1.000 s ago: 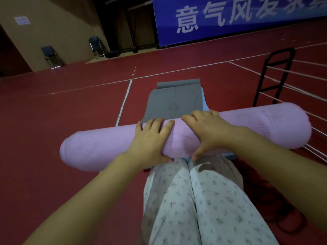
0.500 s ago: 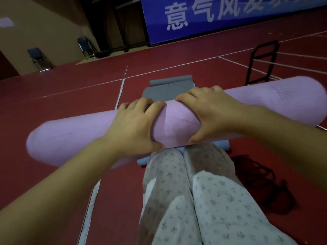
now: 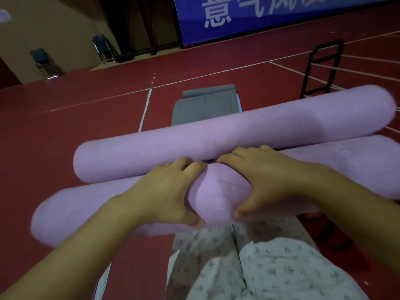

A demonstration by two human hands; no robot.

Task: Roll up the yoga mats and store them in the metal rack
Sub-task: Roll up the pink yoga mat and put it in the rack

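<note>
Both hands, left (image 3: 171, 191) and right (image 3: 268, 180), clamp the rolled pink mat (image 3: 216, 198) above the knees; rolling looks done, grey mat (image 3: 205, 109) still flat, rack (image 3: 322, 68) far right unfilled.

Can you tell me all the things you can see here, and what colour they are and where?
pink rolled mat: one, gripped in both hands over the lap; a second pink roll shape right behind it may be motion blur or another roll, I cannot tell
grey yoga mat: one, flat on the floor ahead, far end folded
metal rack: one, black, standing at the right
folding chairs: two, dark, by the far left wall
banner: one, blue with white characters, on the back wall
floor: red with white lines
patterned trousers: pale, at the bottom
left hand: grips the roll
right hand: grips the roll
</note>
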